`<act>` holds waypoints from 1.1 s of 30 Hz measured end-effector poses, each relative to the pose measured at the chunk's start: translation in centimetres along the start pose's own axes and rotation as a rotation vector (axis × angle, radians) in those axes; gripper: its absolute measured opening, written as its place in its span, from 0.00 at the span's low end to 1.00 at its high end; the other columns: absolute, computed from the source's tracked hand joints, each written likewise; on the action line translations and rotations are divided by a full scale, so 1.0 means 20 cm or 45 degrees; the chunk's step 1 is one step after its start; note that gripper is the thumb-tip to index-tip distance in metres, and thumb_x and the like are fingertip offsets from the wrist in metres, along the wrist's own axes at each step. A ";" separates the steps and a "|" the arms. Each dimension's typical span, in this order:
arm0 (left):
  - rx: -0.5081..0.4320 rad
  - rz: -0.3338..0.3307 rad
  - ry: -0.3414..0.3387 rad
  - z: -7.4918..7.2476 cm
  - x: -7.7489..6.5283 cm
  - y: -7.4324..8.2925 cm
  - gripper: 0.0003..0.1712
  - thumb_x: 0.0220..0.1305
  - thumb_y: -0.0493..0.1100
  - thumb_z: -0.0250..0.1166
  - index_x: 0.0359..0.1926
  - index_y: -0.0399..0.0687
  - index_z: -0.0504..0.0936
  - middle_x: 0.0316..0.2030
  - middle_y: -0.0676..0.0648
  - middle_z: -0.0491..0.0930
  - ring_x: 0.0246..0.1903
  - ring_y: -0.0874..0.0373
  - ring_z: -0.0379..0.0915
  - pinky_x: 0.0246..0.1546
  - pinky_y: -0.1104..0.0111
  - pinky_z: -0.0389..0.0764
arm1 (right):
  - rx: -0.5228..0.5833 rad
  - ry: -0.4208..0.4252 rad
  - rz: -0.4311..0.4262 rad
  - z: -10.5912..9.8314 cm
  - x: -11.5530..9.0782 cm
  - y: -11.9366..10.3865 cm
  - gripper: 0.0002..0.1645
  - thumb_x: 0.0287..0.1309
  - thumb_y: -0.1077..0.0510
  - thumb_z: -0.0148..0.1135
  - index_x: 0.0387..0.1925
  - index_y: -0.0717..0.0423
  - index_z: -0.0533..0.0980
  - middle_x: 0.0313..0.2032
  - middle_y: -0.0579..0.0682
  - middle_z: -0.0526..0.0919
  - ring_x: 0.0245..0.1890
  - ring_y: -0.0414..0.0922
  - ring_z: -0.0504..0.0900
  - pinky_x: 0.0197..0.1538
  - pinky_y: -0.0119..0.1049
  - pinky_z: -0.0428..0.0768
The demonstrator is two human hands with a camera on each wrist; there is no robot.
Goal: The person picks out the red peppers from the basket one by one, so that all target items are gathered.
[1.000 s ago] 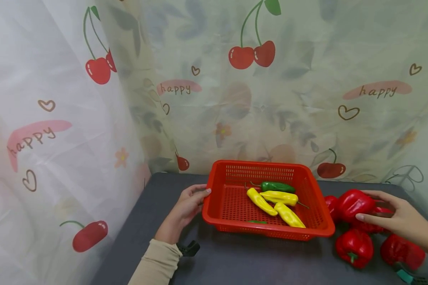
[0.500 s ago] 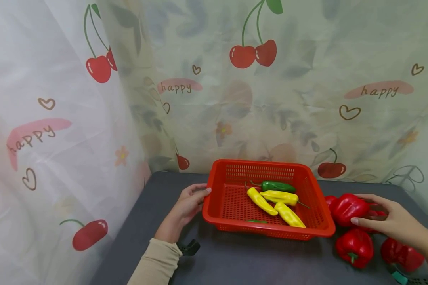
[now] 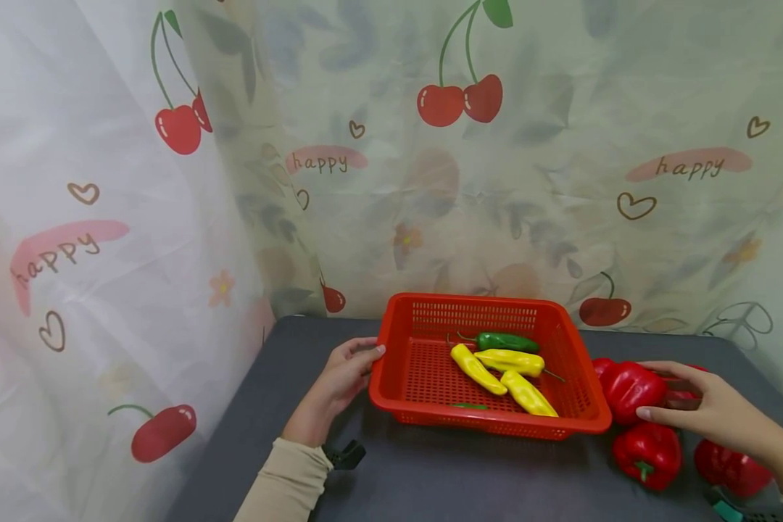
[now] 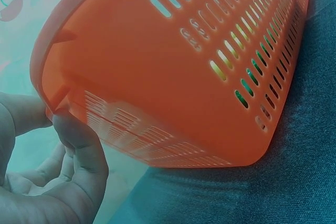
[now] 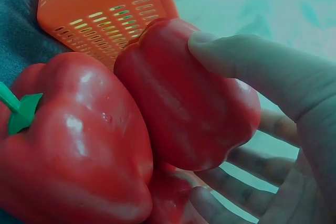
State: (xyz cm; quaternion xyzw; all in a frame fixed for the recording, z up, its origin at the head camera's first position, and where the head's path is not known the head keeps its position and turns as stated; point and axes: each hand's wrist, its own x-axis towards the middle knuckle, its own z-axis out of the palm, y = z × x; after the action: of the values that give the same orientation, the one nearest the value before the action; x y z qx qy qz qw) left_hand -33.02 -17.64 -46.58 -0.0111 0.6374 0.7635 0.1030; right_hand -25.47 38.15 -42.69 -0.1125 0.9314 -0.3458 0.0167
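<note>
My left hand point(image 3: 339, 384) pinches the left rim of a red plastic basket point(image 3: 489, 420); the left wrist view shows thumb and fingers point(image 4: 79, 140) at the basket's rim. Inside the basket lie several long peppers: yellow ones point(image 3: 510, 361) and a green one point(image 3: 507, 342), with another green bit point(image 3: 471, 406) mostly hidden by the front wall. To the basket's right, my right hand point(image 3: 711, 402) grips a red bell pepper point(image 3: 633, 391), thumb on its near side and fingers around the far side. Right beside it sits another red bell pepper point(image 5: 79, 140) with a green stem.
Several more red bell peppers are grouped at the right, one point(image 3: 731, 467) near my right wrist. All stands on a dark grey tabletop point(image 3: 417, 478). A curtain point(image 3: 548, 217) printed with cherries hangs behind and to the left.
My right hand has moved left and slightly down with the red bell pepper, bringing it closer to the basket. The left hand and basket have stayed in place.
</note>
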 end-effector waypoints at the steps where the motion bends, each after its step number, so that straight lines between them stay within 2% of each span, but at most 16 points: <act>1: -0.003 0.000 0.000 0.00 0.00 0.00 0.27 0.72 0.45 0.72 0.66 0.42 0.77 0.54 0.38 0.88 0.42 0.55 0.88 0.47 0.61 0.90 | -0.001 0.001 -0.005 0.00 0.00 0.00 0.43 0.65 0.50 0.76 0.74 0.63 0.68 0.63 0.64 0.78 0.45 0.29 0.85 0.42 0.30 0.87; 5: -0.004 0.000 0.001 0.00 0.00 0.00 0.27 0.72 0.45 0.72 0.66 0.41 0.77 0.54 0.38 0.88 0.42 0.55 0.88 0.46 0.61 0.90 | -0.018 -0.001 -0.014 0.00 0.00 0.00 0.43 0.65 0.50 0.76 0.74 0.61 0.68 0.64 0.62 0.78 0.46 0.29 0.84 0.43 0.29 0.87; 10: -0.001 -0.005 0.001 0.00 0.00 -0.01 0.27 0.72 0.46 0.72 0.66 0.42 0.77 0.54 0.38 0.88 0.42 0.55 0.88 0.47 0.61 0.90 | -0.023 -0.004 -0.001 0.00 -0.01 -0.01 0.43 0.66 0.49 0.75 0.74 0.62 0.68 0.66 0.66 0.76 0.47 0.31 0.85 0.42 0.30 0.87; 15: -0.006 -0.004 -0.007 0.00 0.00 0.00 0.28 0.72 0.46 0.72 0.67 0.42 0.76 0.55 0.37 0.87 0.42 0.54 0.88 0.47 0.61 0.90 | -0.043 0.015 0.028 -0.01 -0.02 -0.02 0.43 0.68 0.47 0.73 0.74 0.62 0.68 0.68 0.70 0.74 0.50 0.48 0.88 0.40 0.32 0.87; 16: -0.006 -0.004 -0.009 0.00 0.00 0.00 0.28 0.72 0.46 0.72 0.67 0.42 0.76 0.56 0.37 0.87 0.43 0.54 0.88 0.47 0.61 0.90 | -0.040 0.019 0.034 -0.01 -0.02 -0.02 0.43 0.68 0.46 0.73 0.75 0.62 0.67 0.68 0.71 0.74 0.50 0.48 0.88 0.40 0.33 0.87; 17: -0.005 -0.005 -0.009 0.00 0.00 0.00 0.28 0.72 0.46 0.72 0.67 0.42 0.76 0.56 0.37 0.87 0.43 0.54 0.88 0.47 0.60 0.90 | -0.041 0.028 0.041 -0.01 -0.02 -0.02 0.43 0.68 0.46 0.72 0.75 0.62 0.68 0.69 0.72 0.73 0.50 0.47 0.88 0.39 0.34 0.88; 21: 0.000 -0.012 -0.006 0.00 0.00 0.00 0.28 0.72 0.46 0.72 0.67 0.42 0.76 0.57 0.37 0.87 0.44 0.54 0.88 0.48 0.60 0.90 | -0.025 0.052 0.077 -0.03 -0.03 -0.01 0.43 0.70 0.45 0.71 0.75 0.63 0.66 0.70 0.74 0.72 0.45 0.25 0.82 0.39 0.37 0.89; 23: -0.003 -0.015 -0.004 0.00 0.00 0.00 0.28 0.71 0.46 0.72 0.67 0.43 0.76 0.56 0.37 0.87 0.43 0.54 0.88 0.48 0.60 0.90 | -0.036 0.063 0.092 -0.04 -0.03 -0.01 0.44 0.70 0.44 0.70 0.75 0.64 0.66 0.69 0.75 0.72 0.44 0.22 0.80 0.38 0.38 0.89; 24: -0.005 -0.013 -0.003 0.00 0.00 0.00 0.28 0.71 0.46 0.72 0.67 0.43 0.76 0.56 0.37 0.87 0.43 0.54 0.88 0.47 0.60 0.90 | -0.044 0.066 0.098 -0.04 -0.03 -0.01 0.44 0.70 0.43 0.70 0.75 0.64 0.66 0.69 0.75 0.72 0.46 0.26 0.82 0.38 0.38 0.89; 27: -0.009 -0.002 0.002 0.00 0.01 0.00 0.28 0.72 0.46 0.72 0.67 0.42 0.76 0.55 0.37 0.87 0.43 0.54 0.88 0.46 0.61 0.91 | -0.076 0.079 0.106 -0.05 -0.02 -0.02 0.44 0.71 0.42 0.69 0.75 0.65 0.67 0.69 0.76 0.72 0.52 0.48 0.87 0.38 0.39 0.89; 30: -0.008 0.009 0.010 0.01 0.00 0.00 0.27 0.72 0.45 0.72 0.67 0.42 0.76 0.54 0.38 0.88 0.42 0.55 0.88 0.45 0.62 0.91 | -0.096 0.101 0.101 -0.05 -0.02 -0.03 0.43 0.70 0.42 0.69 0.74 0.64 0.68 0.68 0.76 0.72 0.57 0.68 0.82 0.38 0.37 0.88; 33: -0.010 0.018 0.022 0.01 0.00 0.00 0.26 0.72 0.44 0.72 0.66 0.42 0.77 0.52 0.40 0.88 0.41 0.56 0.88 0.44 0.62 0.90 | -0.107 0.133 0.088 -0.05 -0.02 -0.03 0.42 0.70 0.43 0.70 0.73 0.63 0.69 0.68 0.75 0.72 0.58 0.72 0.79 0.37 0.32 0.85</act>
State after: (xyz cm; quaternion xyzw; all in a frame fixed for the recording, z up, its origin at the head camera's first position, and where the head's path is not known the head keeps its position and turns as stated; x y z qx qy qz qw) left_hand -33.03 -17.47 -46.61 -0.0137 0.6352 0.7667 0.0921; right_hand -24.99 38.43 -41.49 -0.0628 0.9480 -0.3110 -0.0248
